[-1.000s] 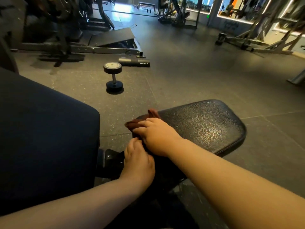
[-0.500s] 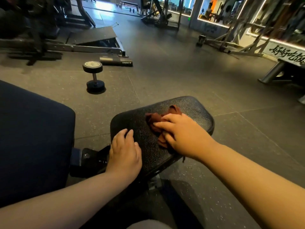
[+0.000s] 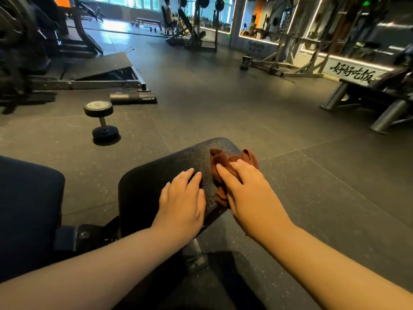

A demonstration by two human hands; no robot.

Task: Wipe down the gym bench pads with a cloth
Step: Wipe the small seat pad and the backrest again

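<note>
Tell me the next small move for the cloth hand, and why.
Probably sweep the cloth left across the seat pad: the right hand presses it at the pad's right edge, while the left hand rests flat on the pad.

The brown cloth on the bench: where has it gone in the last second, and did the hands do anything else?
The right hand slid the cloth along the black pad, from the end next to the blue pad out to its far right edge. The left hand followed and lies flat mid-pad. The right hand presses the cloth throughout; the dumbbell has not moved.
</note>
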